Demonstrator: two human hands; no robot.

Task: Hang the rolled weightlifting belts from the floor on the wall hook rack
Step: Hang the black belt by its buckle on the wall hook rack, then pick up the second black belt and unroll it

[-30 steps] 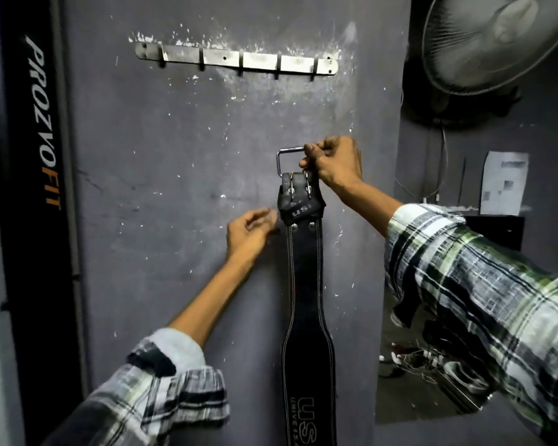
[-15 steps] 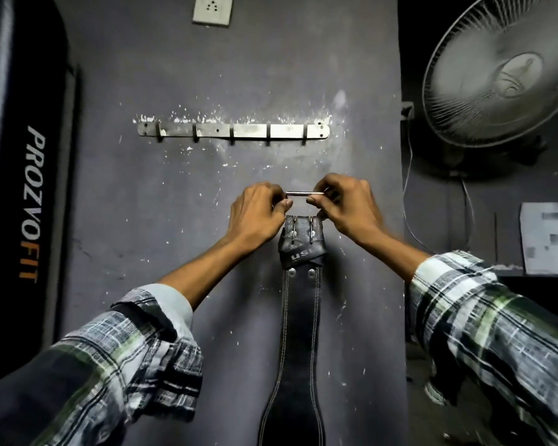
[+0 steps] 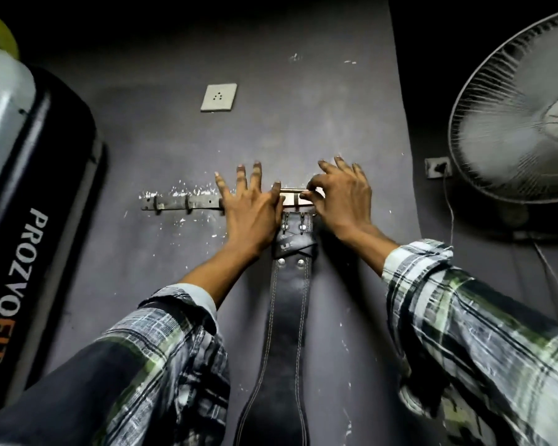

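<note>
A black leather weightlifting belt (image 3: 285,304) hangs unrolled down the grey wall, its steel buckle (image 3: 293,196) raised to the metal hook rack (image 3: 181,203). My right hand (image 3: 342,201) pinches the buckle's right end between thumb and forefinger. My left hand (image 3: 250,210) holds the buckle's left end with its thumb, the other fingers spread straight over the rack. The rack's right half is hidden behind both hands, and whether the buckle sits on a hook cannot be seen.
A black punching bag (image 3: 29,239) marked PROZVOFIT hangs at the left. A wall fan (image 3: 522,123) is at the right, with a socket (image 3: 437,167) and cable beside it. A white switch plate (image 3: 219,97) sits above the rack.
Both hands have lifted the belt's buckle from below the rack up to rack height. My left fingers have spread out over the rack. The camera has tilted upward.
</note>
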